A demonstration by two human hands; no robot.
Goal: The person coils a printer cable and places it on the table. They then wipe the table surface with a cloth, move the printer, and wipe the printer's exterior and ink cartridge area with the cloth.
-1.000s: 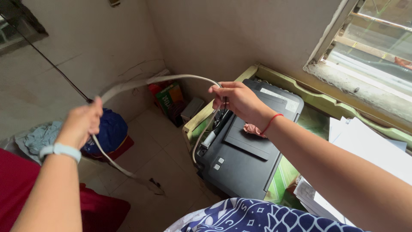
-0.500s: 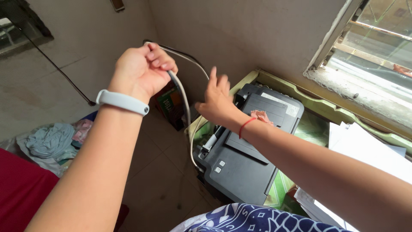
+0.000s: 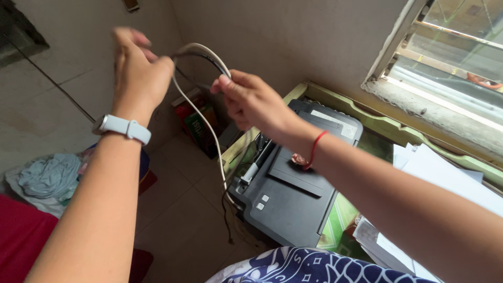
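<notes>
Both hands raised before the wall, sharing one white cable. Left hand clenched on the cable's upper bend (slightly blurred), a pale wristband just below. Right hand pinching the same bend beside a dark cable, red string at the wrist. White cable hanging down between the hands, ending near the left edge of the black printer on the green table. Papers lying right of the printer, below the window.
</notes>
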